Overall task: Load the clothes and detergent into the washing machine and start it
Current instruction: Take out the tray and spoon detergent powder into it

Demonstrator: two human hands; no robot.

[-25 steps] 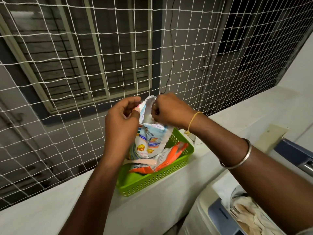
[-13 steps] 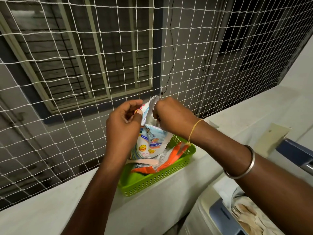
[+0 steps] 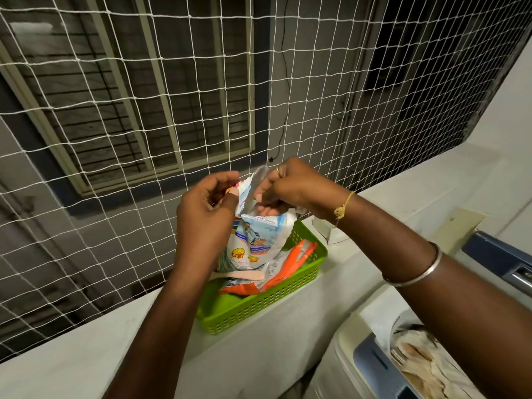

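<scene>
Our right hand [image 3: 296,188] now curls deeper into the mouth of the detergent packet [image 3: 259,240], gripping its edge. Washing machine [image 3: 345,355] sits lower right, clothes [image 3: 417,355] inside. The packet stands in the green basket [image 3: 267,303], our left hand [image 3: 204,217] pinching its top.

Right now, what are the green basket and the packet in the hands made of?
Basket: looks like moulded plastic, bright green and slightly glossy; its walls are a grid of small even holes.
Packet: probably thin plastic film, shiny and printed; it creases and folds where the left hand and right hand pinch its top.
</scene>
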